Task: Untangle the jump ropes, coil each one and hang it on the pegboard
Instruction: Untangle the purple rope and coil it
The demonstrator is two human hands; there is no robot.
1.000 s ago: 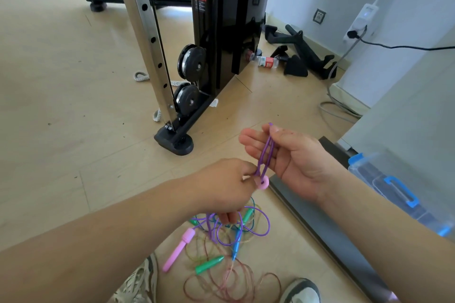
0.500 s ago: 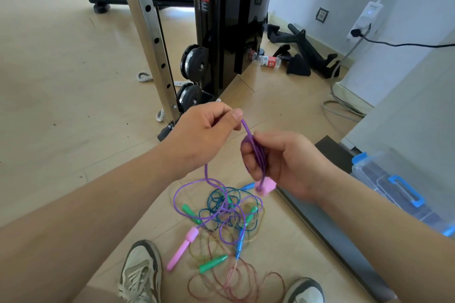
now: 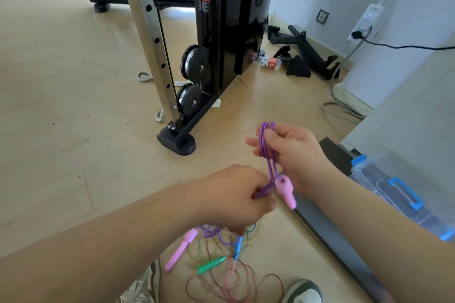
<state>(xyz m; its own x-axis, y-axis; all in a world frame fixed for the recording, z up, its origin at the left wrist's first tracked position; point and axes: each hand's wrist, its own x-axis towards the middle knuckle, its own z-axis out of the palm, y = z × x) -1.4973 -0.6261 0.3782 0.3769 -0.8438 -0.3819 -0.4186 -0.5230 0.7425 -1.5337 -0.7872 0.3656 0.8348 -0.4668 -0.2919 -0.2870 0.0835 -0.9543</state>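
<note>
My right hand (image 3: 290,155) holds loops of the purple jump rope (image 3: 265,145) wound around its fingers, and one pink handle (image 3: 285,190) hangs below it. Lower down, my left hand (image 3: 236,199) pinches the same purple rope. The rope runs on down to a tangle of ropes (image 3: 221,263) on the floor between my shoes. In that tangle lie the other pink handle (image 3: 181,251), a green handle (image 3: 211,264) and a blue handle (image 3: 237,249). The pegboard is not in view.
A black and steel gym machine (image 3: 197,56) stands ahead on the wooden floor. A clear plastic box with blue latches (image 3: 398,197) sits at right beside a dark metal rail (image 3: 327,226). A water bottle (image 3: 268,61), black bar attachments and cables lie by the far wall.
My left hand has dropped from beside my right hand's fingers to below them, drawing the purple rope down. My right hand rose slightly, and the pink handle now dangles lower.
</note>
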